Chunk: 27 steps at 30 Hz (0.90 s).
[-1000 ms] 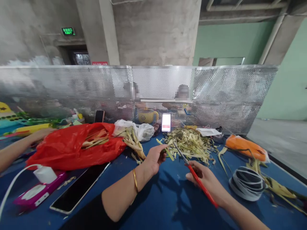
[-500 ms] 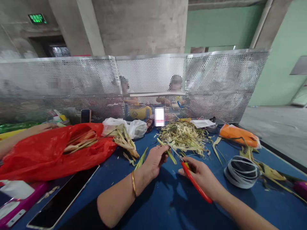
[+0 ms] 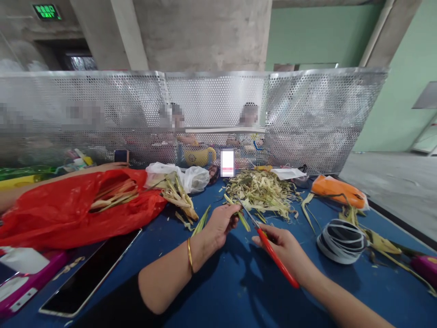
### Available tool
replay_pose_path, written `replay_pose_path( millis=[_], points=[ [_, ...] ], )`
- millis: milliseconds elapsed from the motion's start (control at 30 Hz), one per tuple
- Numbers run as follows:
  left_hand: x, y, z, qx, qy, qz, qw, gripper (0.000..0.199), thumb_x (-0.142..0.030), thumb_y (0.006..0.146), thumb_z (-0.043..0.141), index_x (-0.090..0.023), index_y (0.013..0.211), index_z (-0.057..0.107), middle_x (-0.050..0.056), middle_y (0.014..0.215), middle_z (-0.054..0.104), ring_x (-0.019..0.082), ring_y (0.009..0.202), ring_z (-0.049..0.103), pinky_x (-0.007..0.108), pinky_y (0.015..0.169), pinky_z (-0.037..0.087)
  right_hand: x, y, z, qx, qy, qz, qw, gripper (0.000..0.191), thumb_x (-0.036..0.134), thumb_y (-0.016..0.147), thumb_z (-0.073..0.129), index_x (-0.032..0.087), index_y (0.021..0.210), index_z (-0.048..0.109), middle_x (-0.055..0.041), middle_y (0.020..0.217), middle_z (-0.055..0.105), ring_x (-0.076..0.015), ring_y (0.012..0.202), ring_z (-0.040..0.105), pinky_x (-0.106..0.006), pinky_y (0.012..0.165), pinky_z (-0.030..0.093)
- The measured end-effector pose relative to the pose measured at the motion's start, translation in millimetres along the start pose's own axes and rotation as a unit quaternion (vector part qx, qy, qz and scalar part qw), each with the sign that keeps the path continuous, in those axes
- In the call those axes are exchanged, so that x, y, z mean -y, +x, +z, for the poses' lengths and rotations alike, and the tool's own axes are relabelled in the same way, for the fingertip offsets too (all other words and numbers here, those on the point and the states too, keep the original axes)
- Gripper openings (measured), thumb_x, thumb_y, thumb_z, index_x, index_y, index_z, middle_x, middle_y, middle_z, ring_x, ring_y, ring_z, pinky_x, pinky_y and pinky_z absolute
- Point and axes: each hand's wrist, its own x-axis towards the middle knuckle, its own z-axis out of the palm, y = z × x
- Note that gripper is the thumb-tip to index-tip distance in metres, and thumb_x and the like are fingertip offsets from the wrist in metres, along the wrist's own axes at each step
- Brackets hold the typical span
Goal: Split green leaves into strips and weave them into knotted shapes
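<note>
Two hands work close together over the blue tabletop [image 3: 211,296], the left hand [image 3: 218,225] pinching a pale-green strip [image 3: 244,222] before the heap of shreds [image 3: 264,193], the right hand [image 3: 283,246] gripping red-handled scissors [image 3: 277,260], blades beside the strip, calling for steady fingers.

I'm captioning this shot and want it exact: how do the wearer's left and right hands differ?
The left hand pinches a pale green strip, while the right hand holds red-handled scissors. The left hand has a gold bangle at its wrist; the right hand has none. Both are ungloved and held over the blue table.
</note>
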Motion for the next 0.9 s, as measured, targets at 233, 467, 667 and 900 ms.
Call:
replay_pose_path(
  millis=[233,467,667,900],
  points=[
    [-1.1,1.0,-2.8,0.006,0.015,0.004,1.0,0.013,-0.022,0.072,0.068,-0.017,0.064,0.06,-0.002,0.059,0.053,0.008,0.053,0.046,0.017,0.049,0.037,-3.9,-0.9,0.7,0.011,0.002,0.005,1.0,0.034,0.049,0.077,0.064,0.018,0.071,0.052,0.0064,0.059,0.034,-0.0085,0.054,0.03,-0.022,0.048,0.025],
    [-10.1,0.6,-9.6,0.072,0.049,0.014,0.996,0.022,-0.035,0.069,0.07,-0.016,0.07,0.059,-0.003,0.061,0.051,0.008,0.052,0.045,0.02,0.046,0.03,0.4,-0.1,-13.0,0.022,0.015,-0.006,1.0,0.04,0.054,0.074,0.065,0.017,0.087,0.058,0.0057,0.063,0.038,-0.0094,0.056,0.033,-0.022,0.05,0.028],
    [-8.9,4.0,-12.7,0.117,0.117,0.062,0.984,0.026,-0.04,0.071,0.065,-0.015,0.067,0.057,-0.005,0.057,0.046,0.007,0.047,0.037,0.021,0.045,0.025,5.4,-2.6,-25.5,0.065,-0.004,-0.007,0.998,0.051,0.053,0.073,0.067,0.016,0.107,0.056,0.0033,0.071,0.045,-0.0127,0.066,0.041,-0.024,0.06,0.036],
    [-9.5,5.6,-15.2,0.16,0.224,0.106,0.955,0.024,-0.032,0.073,0.055,-0.013,0.072,0.07,-0.003,0.053,0.044,0.008,0.046,0.032,0.024,0.046,0.022,5.1,-2.2,-25.9,0.07,-0.047,-0.001,0.996,0.047,0.052,0.075,0.065,0.016,0.104,0.061,0.0029,0.071,0.047,-0.013,0.066,0.042,-0.024,0.06,0.037]
  ],
)
